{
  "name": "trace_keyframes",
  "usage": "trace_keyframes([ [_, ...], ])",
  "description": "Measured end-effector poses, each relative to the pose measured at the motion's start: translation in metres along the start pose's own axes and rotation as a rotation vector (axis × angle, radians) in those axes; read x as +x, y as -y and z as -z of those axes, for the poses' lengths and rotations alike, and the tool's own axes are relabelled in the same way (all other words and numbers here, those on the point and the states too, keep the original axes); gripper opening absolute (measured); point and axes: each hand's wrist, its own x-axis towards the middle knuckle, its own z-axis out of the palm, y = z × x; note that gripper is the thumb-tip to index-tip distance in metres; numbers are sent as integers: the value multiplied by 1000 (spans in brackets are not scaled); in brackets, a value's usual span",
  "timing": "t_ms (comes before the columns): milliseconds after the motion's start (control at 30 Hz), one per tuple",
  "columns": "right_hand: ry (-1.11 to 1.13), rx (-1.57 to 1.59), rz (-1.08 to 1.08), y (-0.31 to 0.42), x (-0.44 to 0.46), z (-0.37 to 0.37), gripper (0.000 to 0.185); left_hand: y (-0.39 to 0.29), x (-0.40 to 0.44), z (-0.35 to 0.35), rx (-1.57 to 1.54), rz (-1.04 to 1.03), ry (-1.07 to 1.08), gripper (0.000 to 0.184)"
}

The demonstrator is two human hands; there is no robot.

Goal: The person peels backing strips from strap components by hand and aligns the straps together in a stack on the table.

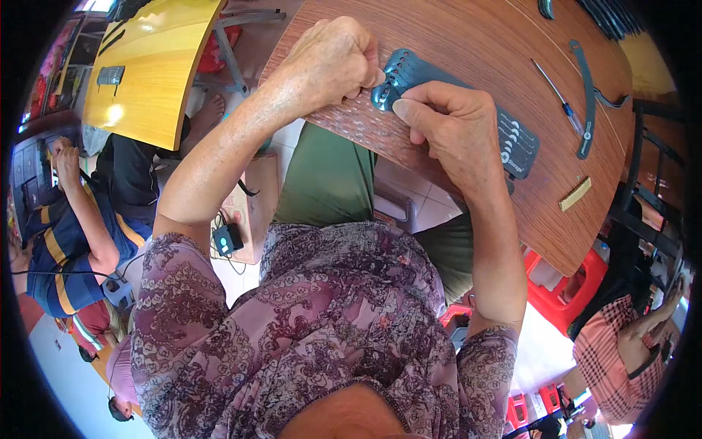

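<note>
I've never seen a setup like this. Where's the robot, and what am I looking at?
There's no robot here, just a person working with bare hands. The single picture comes from a camera worn on their head, looking forward and down, so you see their own arms and patterned top.

On the brown table lie a screwdriver, a long dark strap and a small yellowish block.

The right hand pinches the end of a dark, holed piece. The left hand is at its edge; whether it grips is hard to tell.
</note>
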Motion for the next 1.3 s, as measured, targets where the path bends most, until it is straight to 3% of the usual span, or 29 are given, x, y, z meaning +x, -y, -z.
trace_keyframes([
  [467, 121, 49, 131, -8, -6, 4, 13, -2, 0, 0, 77, -44, -25, 15],
  [833, 233, 71, 77, -2, -5, 15, 10, 4, 0, -4, 151, -113, -83, 15],
  [900, 239, 67, 79, -4, -4, 16, 10, 6, 0, -6, 208, -208, -145, 14],
  [1300, 293, -56, 413, -20, -5, 2, 10, 5, 2, -6, 259, -198, -119, 16],
])
